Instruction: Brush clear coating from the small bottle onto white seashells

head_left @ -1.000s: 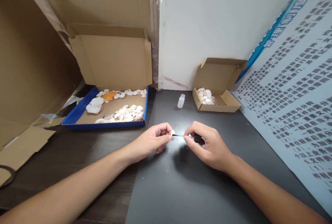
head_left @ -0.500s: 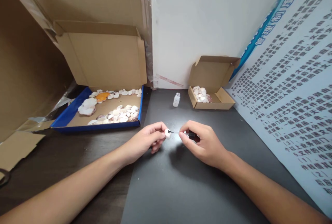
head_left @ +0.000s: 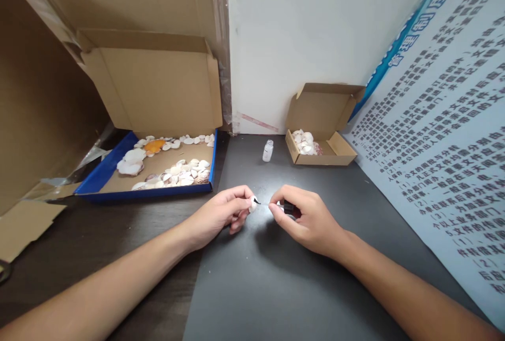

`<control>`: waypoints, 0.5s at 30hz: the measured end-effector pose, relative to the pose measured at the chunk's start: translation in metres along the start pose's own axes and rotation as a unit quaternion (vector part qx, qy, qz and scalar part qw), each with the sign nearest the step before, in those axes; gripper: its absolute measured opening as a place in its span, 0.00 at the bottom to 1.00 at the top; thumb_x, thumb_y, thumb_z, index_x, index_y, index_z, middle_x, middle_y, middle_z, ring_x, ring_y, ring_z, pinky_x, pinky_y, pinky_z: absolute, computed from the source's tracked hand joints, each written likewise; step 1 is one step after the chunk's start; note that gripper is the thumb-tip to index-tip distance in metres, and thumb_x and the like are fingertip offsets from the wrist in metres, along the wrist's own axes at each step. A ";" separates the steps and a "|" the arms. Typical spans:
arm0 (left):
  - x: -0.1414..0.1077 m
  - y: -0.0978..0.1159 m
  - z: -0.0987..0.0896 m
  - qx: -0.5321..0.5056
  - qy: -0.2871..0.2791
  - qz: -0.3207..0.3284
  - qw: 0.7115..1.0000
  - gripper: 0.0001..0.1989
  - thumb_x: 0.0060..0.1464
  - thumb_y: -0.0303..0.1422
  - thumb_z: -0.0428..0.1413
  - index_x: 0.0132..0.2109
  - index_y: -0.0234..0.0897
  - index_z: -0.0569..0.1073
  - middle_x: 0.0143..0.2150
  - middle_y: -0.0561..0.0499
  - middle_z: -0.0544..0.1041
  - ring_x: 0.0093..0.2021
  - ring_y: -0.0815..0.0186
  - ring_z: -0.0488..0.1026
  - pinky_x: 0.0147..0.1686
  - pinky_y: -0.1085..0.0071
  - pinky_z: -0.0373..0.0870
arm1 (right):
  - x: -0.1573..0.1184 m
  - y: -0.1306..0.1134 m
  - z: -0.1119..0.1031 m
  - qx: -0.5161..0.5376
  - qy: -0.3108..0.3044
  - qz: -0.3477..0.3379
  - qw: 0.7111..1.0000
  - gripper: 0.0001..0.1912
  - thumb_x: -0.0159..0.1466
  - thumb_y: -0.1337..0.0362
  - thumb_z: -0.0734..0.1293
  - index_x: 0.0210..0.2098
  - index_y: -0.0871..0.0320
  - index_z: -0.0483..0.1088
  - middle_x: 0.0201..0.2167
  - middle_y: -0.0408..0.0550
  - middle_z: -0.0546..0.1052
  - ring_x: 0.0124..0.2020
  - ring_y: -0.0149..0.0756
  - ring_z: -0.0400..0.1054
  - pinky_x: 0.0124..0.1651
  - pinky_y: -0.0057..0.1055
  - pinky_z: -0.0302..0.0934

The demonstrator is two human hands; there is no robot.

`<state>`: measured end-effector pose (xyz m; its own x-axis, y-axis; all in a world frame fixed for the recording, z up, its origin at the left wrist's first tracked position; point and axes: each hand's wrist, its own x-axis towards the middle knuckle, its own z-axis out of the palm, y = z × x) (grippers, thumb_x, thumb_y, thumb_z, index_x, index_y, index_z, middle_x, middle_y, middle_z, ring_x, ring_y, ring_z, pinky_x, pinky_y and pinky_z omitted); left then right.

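Note:
Between its thumb and fingers, my left hand grips a small white shell above the dark grey mat. My right hand is closed on a thin brush with a black cap-like handle. The brush's dark tip touches the shell or lies just in front of it. Beyond the hands, a small uncapped bottle stands upright on the mat. Whether a second shell sits under my right fingers is too small to tell.
At the left, an open blue-edged box holds many shells, one of them orange. A smaller open cardboard box with shells stands at the back right. Printed sheet lines the right side; cardboard pieces lie far left.
My right hand has shifted slightly left with the brush, and the bristles now look bent against the shell. My left hand has hardly moved. The view has shifted slightly.

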<state>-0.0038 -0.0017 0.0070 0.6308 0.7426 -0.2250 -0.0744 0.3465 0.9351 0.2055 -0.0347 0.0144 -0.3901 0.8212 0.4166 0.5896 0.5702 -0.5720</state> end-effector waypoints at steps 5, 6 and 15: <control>0.000 -0.001 -0.001 0.008 0.005 0.012 1.000 0.08 0.56 0.35 0.57 0.35 0.38 0.66 0.20 0.60 0.60 0.19 0.75 0.55 0.20 0.78 0.56 | 0.000 0.000 0.000 0.004 -0.004 -0.001 1.000 0.06 0.65 0.67 0.63 0.31 0.57 0.68 0.25 0.41 0.71 0.23 0.28 0.59 0.26 0.25 0.53; 0.000 -0.001 -0.001 0.007 0.009 0.014 1.000 0.08 0.56 0.35 0.57 0.35 0.38 0.66 0.19 0.60 0.60 0.19 0.75 0.55 0.20 0.78 0.57 | 0.000 0.000 0.000 0.004 -0.004 -0.001 1.000 0.06 0.65 0.67 0.63 0.31 0.57 0.69 0.25 0.41 0.71 0.23 0.28 0.59 0.26 0.25 0.53; 0.000 0.002 0.002 -0.015 0.022 0.019 0.999 0.07 0.56 0.35 0.57 0.35 0.36 0.70 0.24 0.58 0.65 0.19 0.75 0.59 0.19 0.78 0.63 | 0.000 0.000 0.000 0.006 -0.011 -0.006 1.000 0.06 0.65 0.67 0.63 0.31 0.58 0.69 0.25 0.41 0.70 0.23 0.27 0.59 0.27 0.25 0.53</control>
<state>-0.0026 -0.0025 0.0097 0.5932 0.7792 -0.2024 -0.1209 0.3348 0.9345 0.2054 -0.0344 0.0144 -0.4125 0.8147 0.4076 0.5770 0.5799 -0.5752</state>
